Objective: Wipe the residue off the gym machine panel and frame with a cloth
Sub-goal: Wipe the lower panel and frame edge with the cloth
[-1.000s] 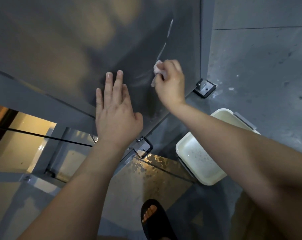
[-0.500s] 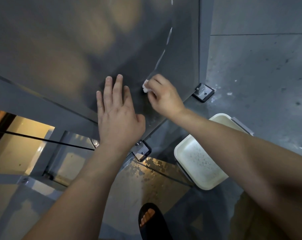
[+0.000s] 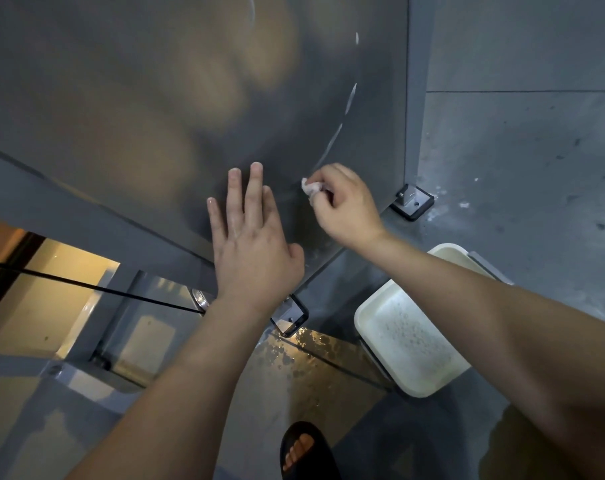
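White cloth (image 3: 309, 187) against grey panel (image 3: 148, 98)

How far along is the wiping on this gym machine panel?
Done: the panel below the cloth shows no white mark. In hand: the right hand pinches the cloth at the white streak's lower end; the left hand rests flat on the panel. Left: the streak above, probably the frame post.

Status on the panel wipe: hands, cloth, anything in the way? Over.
Left hand flat on panel. Right hand pinches cloth against panel, white streak just above it. Nothing in the way.
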The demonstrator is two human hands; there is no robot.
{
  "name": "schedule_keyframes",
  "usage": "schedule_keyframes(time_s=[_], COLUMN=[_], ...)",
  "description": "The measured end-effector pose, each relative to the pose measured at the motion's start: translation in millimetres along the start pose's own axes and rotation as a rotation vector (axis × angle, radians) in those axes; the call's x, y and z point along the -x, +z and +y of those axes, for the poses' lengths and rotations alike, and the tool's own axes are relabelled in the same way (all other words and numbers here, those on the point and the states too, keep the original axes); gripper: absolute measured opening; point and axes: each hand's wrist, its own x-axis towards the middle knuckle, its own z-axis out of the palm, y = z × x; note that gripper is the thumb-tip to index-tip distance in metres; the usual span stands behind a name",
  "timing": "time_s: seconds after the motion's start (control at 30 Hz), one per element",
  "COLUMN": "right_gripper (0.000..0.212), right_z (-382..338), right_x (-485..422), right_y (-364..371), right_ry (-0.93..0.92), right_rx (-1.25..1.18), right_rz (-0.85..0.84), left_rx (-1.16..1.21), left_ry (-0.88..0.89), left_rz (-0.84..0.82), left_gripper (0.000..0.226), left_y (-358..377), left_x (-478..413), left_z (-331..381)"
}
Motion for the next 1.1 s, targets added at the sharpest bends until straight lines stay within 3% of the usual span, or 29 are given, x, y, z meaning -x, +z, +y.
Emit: schedule_keyframes(time_s=[0.1,0.2,0.37,0.47,0.57,0.67,0.9,1.03,1.1], right_gripper=[0.007,0.019,0.005,0.008,0.023,0.018,0.009,0.003,0.002], right_z=[1.3,2.4,-7.4,-13.3,-20.3,-18.2,-3.0,3.0,7.2], right_x=[-2.8,-10.9,-7.7,0.3,8.2,10.8,-37.3,4.0,-3.6], right_y=[1.6,4.2,15.2,24.2,29.4,33.4,3.3,25.5,18.9], right_ry=[0.204,0.413,0.528,0.545,0.476,0.345,0.281,0.083,0.022], right_rx=[-0.1,-0.244,-0.001,-0.143,-0.229,-0.143,-0.085,0.009,0.043], right_rz=[0.022,0.166,0.279,0.232,0.173,0.203,0.46,0.22,0.194], left_rx=[0.002,0.006,-0.001,-0.006,-0.01,-0.014,-0.02,-0.032,-0.038], left_ry=[-0.003,-0.01,0.006,0.013,0.009,0.009,0.013,-0.005,-0.031], left_rz=[-0.016,-0.035,0.003,0.008,0.008,0.008,-0.003,0.03,0.036], left_gripper=[0.089,0.087,0.086,0.086,0.086,0.085,0.084,0.084,0.085], left_y=[-1.6,-3.0,-2.0,-2.4,-2.8,-2.4,-3.4,-6.4,-9.0], left_x=[-0.3,-0.2,1.5,2.4,2.1,1.4,1.8,0.1,-1.9], left_z=[1.1,0.7,-3.7,-4.1,-5.0,-6.0,-7.9,-3.5,-3.4])
